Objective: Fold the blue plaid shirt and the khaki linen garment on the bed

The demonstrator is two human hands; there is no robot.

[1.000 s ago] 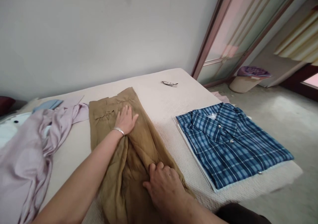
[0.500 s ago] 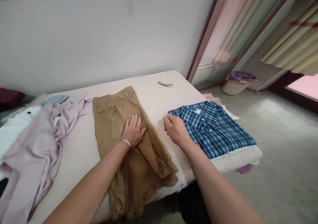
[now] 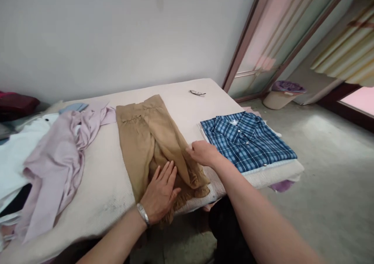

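Note:
A brown garment point(image 3: 136, 125) with a gathered waist and ruffled hem lies spread on the bed point(image 3: 105, 170), its lower end at the front edge. My left hand point(image 3: 160, 192), with a silver bracelet at the wrist, rests flat on its lower part, fingers extended. My right hand point(image 3: 202, 153) is closed beside the garment's right edge, its fingers curled in; no cloth shows in it. Just right of that hand is a folded blue plaid shirt point(image 3: 248, 139) with its collar up top, lying on other folded cloth.
A lilac satin garment point(image 3: 58, 151) and a white garment point(image 3: 29, 147) are heaped at left, near a dark red bag-like object point(image 3: 19, 106). Eyeglasses point(image 3: 197, 93) lie toward the back of the bed. A lined waste bin point(image 3: 279, 99) stands on the floor.
My left hand has slid down the brown garment toward its hem. My right hand has moved slightly down, closer to the garment's edge. The garment's lower end now hangs less over the front.

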